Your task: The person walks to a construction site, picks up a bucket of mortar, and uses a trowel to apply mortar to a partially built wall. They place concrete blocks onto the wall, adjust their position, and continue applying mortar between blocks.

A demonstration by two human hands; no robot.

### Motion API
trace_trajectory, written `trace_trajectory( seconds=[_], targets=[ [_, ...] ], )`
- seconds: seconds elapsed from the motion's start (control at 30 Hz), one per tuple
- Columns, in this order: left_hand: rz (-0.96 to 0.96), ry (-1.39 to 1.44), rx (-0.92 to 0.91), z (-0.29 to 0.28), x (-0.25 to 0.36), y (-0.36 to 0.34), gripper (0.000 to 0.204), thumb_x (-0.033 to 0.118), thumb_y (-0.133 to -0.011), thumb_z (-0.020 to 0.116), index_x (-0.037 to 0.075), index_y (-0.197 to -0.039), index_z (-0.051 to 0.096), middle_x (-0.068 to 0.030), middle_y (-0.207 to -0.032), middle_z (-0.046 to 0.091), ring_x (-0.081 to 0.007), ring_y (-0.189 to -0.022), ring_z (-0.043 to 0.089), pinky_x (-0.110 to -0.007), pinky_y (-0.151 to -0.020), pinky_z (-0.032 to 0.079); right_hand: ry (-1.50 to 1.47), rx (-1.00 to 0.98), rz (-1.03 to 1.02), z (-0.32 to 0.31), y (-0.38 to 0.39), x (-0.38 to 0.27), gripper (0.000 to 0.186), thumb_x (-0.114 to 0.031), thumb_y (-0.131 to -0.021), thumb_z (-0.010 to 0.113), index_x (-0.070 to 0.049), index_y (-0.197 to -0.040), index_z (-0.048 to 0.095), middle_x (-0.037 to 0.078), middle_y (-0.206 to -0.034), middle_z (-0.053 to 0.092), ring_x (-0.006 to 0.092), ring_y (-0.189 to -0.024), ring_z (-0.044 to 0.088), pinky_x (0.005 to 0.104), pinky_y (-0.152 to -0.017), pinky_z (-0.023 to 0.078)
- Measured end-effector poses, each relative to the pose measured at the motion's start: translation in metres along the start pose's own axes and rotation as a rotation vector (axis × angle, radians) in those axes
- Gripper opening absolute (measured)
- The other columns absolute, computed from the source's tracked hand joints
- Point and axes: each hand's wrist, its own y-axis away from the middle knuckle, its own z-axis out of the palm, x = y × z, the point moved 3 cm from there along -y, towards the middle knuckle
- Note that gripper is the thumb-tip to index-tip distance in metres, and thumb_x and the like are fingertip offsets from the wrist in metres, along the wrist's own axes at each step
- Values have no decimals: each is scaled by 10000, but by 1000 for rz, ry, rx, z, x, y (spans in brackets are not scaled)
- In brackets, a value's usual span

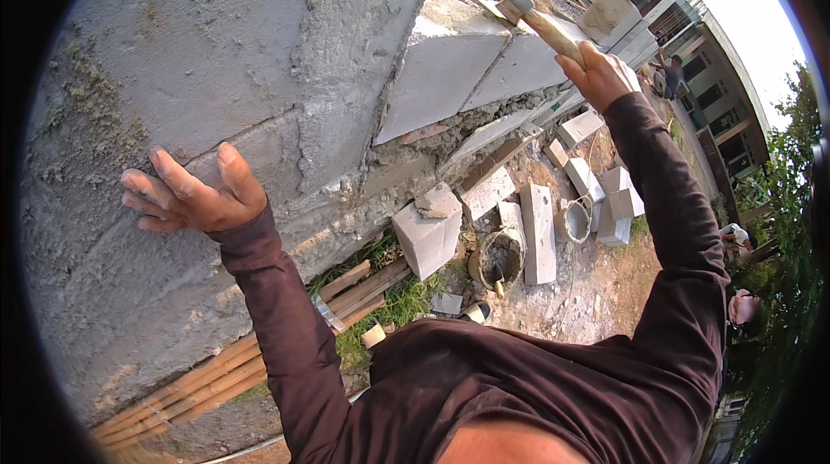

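Note:
My right hand [601, 76] is wrapped round the wooden handle of a hammer [553, 34]. The hammer's grey metal head is over the top edge of a row of pale blocks [458, 62]; whether it touches them I cannot tell. On the left, my left hand [203, 196] is held up with its fingers spread and nothing in it. It is in front of the rough grey rendered wall [233, 40]; contact with the wall is not clear.
Mortar fills a ragged gap under the block row. Below are loose blocks [428, 239], a long block [538, 235], a mortar-caked bucket [497, 258] and a lighter bucket [573, 220]. Bamboo poles [199, 390] and timber strips [363, 291] lie along the wall's foot. A person [672, 75] is far off.

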Motion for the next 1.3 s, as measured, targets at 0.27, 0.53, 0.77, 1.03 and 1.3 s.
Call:
trace_trajectory(
  seconds=[0.27, 0.53, 0.77, 1.03, 1.3],
  targets=[
    [15, -19, -10, -1, -2, 0, 632, 405, -788, 494, 46, -1298, 389, -223, -1414, 220, -384, -1341, 89, -539, -1039, -73, -38, 162, -54, -3, 10, -10, 336, -397, -829, 557, -68, -889, 523, 178, -658, 584, 348, -647, 598, 413, -566, 453],
    [13, -23, 3, -1, -4, 0, 630, 417, -790, 484, 49, -1293, 394, -219, -1416, 217, -382, -1342, 89, -541, -1040, -70, -82, 189, -29, -5, 10, -8, 413, -478, -824, 510, -74, -902, 533, 180, -682, 603, 368, -671, 600, 438, -596, 466],
    [-5, -11, 2, -4, -1, 0, 639, 382, -782, 526, 79, -1320, 366, -201, -1421, 218, -401, -1330, 121, -594, -1016, -38, -177, 206, -50, -17, 9, -21, 379, -437, -839, 517, -59, -856, 515, 205, -699, 585, 376, -675, 589, 444, -586, 438],
    [12, -27, 24, -5, -3, -6, 640, 400, -784, 518, 80, -1318, 370, -202, -1419, 220, -404, -1328, 126, -605, -1010, -22, -118, 201, -42, -18, -2, -18, 411, -478, -821, 506, -73, -874, 548, 200, -702, 606, 388, -701, 595, 453, -621, 458],
    [14, 0, 14, 2, 4, 3, 644, 391, -773, 525, 74, -1314, 375, -193, -1418, 230, -402, -1331, 114, -606, -1010, -18, 46, 58, 64, -5, 14, 31, 378, -446, -825, 525, -71, -875, 533, 191, -682, 594, 368, -672, 596, 436, -586, 455]
  ],
)
